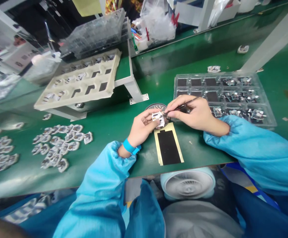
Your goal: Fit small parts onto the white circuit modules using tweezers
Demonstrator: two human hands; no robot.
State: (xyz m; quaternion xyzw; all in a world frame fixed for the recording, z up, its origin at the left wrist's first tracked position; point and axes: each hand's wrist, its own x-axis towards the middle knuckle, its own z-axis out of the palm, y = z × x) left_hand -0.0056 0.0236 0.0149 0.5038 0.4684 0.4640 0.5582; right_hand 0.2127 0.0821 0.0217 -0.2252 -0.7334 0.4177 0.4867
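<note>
My left hand [141, 127] is closed on a small white and metal part [158, 119], held just above the green table. My right hand [194, 113] pinches thin tweezers [183, 105] whose tips touch that part. Under the hands lie a round perforated metal disc [155, 107] and a yellow sheet with a black strip [168, 146]. Both arms wear blue sleeves, and a blue band sits on my left wrist.
A clear tray [266, 115] with black pads and several small parts lies at the right. A beige tray [114, 74] rests on a white stand at the left, clear trays [96, 33] behind it. Several loose parts [59, 145] are spread at the left. A white fan [188, 183] sits below the table edge.
</note>
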